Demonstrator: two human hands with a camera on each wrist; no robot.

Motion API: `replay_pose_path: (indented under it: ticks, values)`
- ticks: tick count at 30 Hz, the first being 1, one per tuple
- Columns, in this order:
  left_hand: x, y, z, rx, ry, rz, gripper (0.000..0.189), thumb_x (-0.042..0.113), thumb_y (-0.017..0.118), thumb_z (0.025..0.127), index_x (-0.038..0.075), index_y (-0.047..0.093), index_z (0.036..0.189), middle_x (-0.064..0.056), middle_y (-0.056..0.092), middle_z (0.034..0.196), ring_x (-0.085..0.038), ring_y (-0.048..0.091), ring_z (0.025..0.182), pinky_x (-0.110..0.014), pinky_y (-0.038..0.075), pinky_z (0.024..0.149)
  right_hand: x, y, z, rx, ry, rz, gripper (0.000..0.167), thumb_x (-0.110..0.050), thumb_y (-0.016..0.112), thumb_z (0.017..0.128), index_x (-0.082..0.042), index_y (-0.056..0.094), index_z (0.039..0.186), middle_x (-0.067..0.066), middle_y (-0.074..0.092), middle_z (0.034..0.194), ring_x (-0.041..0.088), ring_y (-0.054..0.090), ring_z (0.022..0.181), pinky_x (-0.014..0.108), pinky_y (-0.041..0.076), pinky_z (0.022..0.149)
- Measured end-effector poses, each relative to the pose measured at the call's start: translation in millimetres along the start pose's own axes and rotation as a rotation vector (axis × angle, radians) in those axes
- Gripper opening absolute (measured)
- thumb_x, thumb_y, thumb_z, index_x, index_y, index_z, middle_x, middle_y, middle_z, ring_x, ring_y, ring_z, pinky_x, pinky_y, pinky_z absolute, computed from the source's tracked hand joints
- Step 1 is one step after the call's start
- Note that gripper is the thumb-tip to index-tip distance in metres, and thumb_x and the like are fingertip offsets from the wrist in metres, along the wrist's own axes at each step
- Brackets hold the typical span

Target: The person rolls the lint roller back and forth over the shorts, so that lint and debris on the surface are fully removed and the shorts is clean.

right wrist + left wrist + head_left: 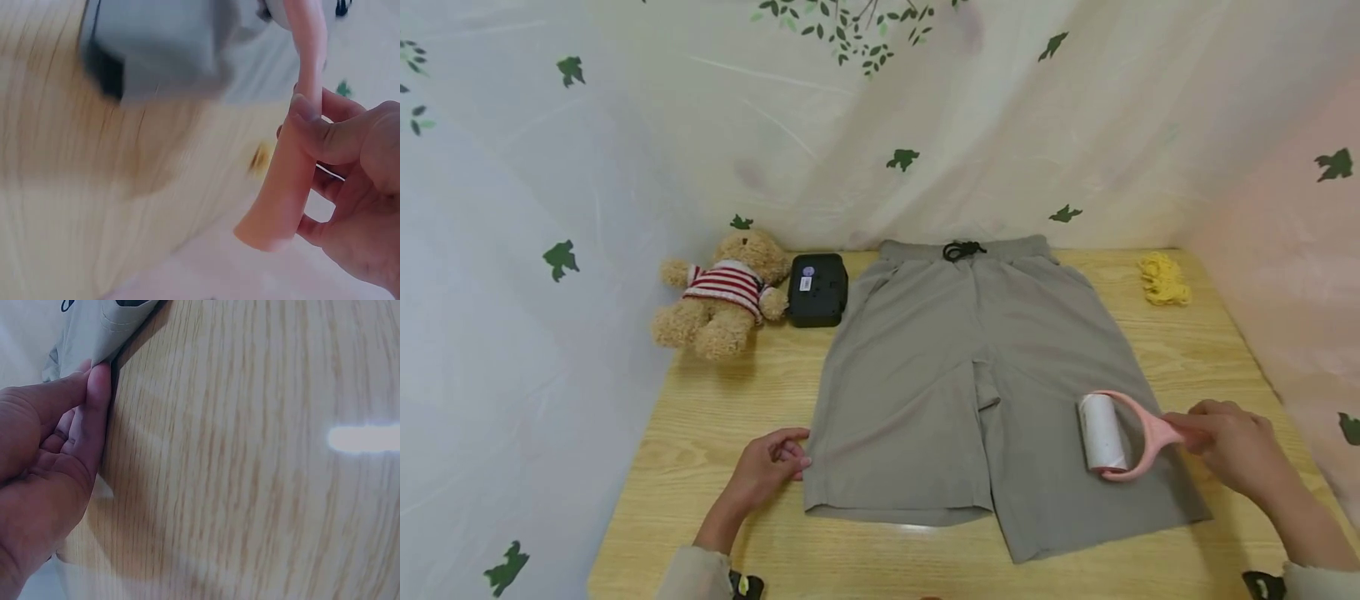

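Observation:
Grey drawstring shorts [902, 400] lie spread on the wooden table, waistband at the far side. My left hand [767, 467] pinches the outer edge of the left leg near its hem; in the left wrist view thumb and fingertip [99, 384] meet at the cloth. My right hand [1240, 446] grips the pink handle of a lint roller [1150, 437]. Its white roll [1102, 433] is over the lower right leg; whether it touches the cloth I cannot tell. In the right wrist view the fingers and thumb wrap the handle [284, 187], and the roll is mostly out of frame.
A teddy bear [726, 292] in a red-striped top lies at the back left. Beside it is a black case [817, 290], close to the shorts. Yellow crumpled material [1165, 279] lies at the back right. Printed curtains [850, 167] hang behind and along the table [700, 500].

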State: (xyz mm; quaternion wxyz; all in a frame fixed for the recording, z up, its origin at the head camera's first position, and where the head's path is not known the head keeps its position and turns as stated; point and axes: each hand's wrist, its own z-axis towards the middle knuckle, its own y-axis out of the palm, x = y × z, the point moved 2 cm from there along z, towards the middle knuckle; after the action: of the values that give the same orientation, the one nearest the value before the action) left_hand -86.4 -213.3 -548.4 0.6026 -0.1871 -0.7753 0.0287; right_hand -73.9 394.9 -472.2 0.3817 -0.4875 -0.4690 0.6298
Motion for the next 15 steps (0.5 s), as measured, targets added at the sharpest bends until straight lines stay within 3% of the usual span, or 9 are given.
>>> replay_pose_path:
  ticks: [3,7,10,15]
  values:
    - [0.1,-0.2,0.4,-0.007,0.001,0.0,0.039,-0.002,0.072,0.082,-0.005,0.061,0.12,-0.013,0.06,0.086,-0.016,0.061,0.07,-0.031,0.06,0.063,20.8,-7.4,-10.6,-0.018,0.072,-0.054,0.039,0.009,0.072,0.063,-0.002,0.073,0.1,0.006,0.06,0.082,0.037,0.053,0.082,0.065,0.035,0.069]
    - [0.9,-0.8,0.1,-0.005,-0.005,0.0,0.039,-0.002,0.071,0.083,-0.005,0.061,0.121,-0.014,0.06,0.087,-0.016,0.061,0.071,-0.031,0.06,0.064,39.3,-14.9,-21.3,-0.016,0.107,-0.127,0.036,0.008,0.074,0.063,0.002,0.071,0.098,0.008,0.059,0.078,0.036,0.053,0.076,0.061,0.039,0.062]
    - [0.8,-1.0,-0.1,-0.002,-0.005,0.005,0.039,-0.003,0.071,0.083,-0.005,0.061,0.12,-0.014,0.06,0.087,-0.016,0.061,0.07,-0.031,0.06,0.064,48.7,-17.5,-25.5,-0.02,0.132,-0.14,0.036,0.006,0.076,0.062,0.005,0.07,0.098,0.013,0.059,0.077,0.033,0.053,0.068,0.047,0.04,0.052]
    - [1.2,-0.4,-0.6,0.003,-0.009,0.004,0.039,-0.003,0.071,0.082,-0.005,0.061,0.12,-0.014,0.06,0.086,-0.016,0.062,0.07,-0.031,0.06,0.063,59.4,-21.5,-29.0,-0.036,0.177,-0.098,0.04,0.013,0.072,0.06,0.01,0.067,0.1,0.019,0.058,0.077,0.027,0.05,0.058,0.027,0.031,0.044]
